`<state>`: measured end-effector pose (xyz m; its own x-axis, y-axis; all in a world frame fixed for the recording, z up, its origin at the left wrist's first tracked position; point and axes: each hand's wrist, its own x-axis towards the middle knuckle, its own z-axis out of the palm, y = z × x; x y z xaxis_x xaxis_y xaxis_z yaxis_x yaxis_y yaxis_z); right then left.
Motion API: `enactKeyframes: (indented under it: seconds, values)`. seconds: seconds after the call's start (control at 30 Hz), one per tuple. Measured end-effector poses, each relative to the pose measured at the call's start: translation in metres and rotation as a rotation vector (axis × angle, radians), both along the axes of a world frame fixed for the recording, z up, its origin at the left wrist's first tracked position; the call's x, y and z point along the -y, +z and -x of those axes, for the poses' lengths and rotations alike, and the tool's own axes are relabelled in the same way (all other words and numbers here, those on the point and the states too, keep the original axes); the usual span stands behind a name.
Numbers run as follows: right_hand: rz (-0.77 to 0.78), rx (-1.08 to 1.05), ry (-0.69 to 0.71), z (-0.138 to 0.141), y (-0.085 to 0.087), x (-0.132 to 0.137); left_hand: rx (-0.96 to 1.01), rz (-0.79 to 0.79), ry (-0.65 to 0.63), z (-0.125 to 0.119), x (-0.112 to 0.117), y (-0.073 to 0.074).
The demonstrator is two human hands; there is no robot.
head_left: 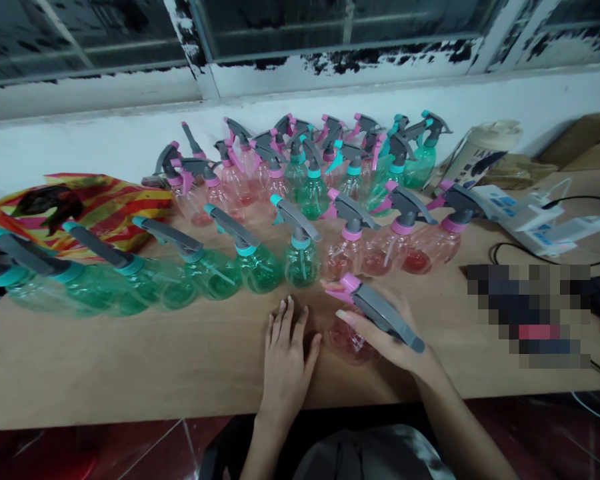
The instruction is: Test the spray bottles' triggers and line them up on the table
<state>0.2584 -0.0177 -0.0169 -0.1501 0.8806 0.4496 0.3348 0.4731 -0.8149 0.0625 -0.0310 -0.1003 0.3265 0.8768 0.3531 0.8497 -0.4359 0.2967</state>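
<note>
My right hand (387, 337) is wrapped round the neck of a pink spray bottle (350, 343) with a grey and pink trigger head. That bottle stands near the front of the wooden table, its nozzle pointing up and left. Just left of it, my left hand (287, 340) lies flat with fingers stretched out on the tabletop, holding nothing. Beyond my fingertips stands a green spray bottle (301, 263) with a teal collar. A pink spray bottle (343, 253) is beside it, in a row of several green and pink ones.
More spray bottles (313, 193) crowd the back by the wall. A striped plastic bag (125, 193) lies at the left. Toward the right are a cream-coloured container (487, 150), white power strips (525, 217) with black cables, and a blurred-out patch (530, 313). The table's front edge runs close to my body.
</note>
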Motion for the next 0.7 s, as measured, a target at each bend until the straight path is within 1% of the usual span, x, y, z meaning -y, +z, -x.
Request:
enactKeyframes:
  seconds: [0.2, 0.47, 0.7]
  values:
    - [0.015, -0.004, -0.029, 0.0024, 0.0014, -0.0005, 0.011, -0.012, 0.004, 0.0004, -0.0005, -0.0019]
    - [0.024, -0.01, -0.079, 0.005, 0.0058, 0.0005, 0.0, 0.012, -0.007, 0.0015, 0.0005, 0.0013]
    - [-0.006, -0.01, -0.02, 0.0019, 0.0019, 0.0005, 0.022, 0.027, -0.003, 0.0008, 0.0004, 0.0028]
